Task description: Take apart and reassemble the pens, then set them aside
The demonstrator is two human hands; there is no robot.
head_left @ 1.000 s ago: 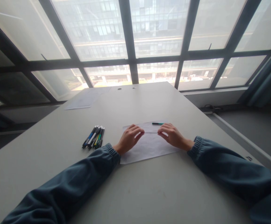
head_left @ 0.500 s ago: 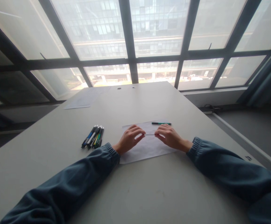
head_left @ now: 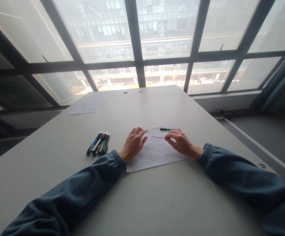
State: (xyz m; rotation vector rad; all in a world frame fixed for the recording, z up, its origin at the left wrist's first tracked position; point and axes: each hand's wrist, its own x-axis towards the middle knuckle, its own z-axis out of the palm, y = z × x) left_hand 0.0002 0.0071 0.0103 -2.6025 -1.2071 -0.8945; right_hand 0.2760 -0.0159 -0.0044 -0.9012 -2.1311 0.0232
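Note:
A thin dark stick that looks like a pen refill (head_left: 158,137) points left from the pinched thumb and fingers of my right hand (head_left: 181,143). My left hand (head_left: 134,143) is open just left of its tip, thumb and forefinger apart with nothing between them. Both hands are over a white sheet of paper (head_left: 154,155). Just beyond my right hand lies a black and green pen (head_left: 166,129), its right end partly behind the fingers. To the left of my left hand, a bunch of several pens (head_left: 98,143) lies side by side.
The white table (head_left: 132,203) reaches toward tall windows. More paper (head_left: 83,106) lies at its far left. A small dark disc (head_left: 125,92) and another tiny item (head_left: 140,92) are near the far edge. A small dark mark (head_left: 262,166) is at the right edge.
My left thumb and fingers have let go of the refill's left end and spread apart. The refill now stays in my right hand alone, its free end slightly raised.

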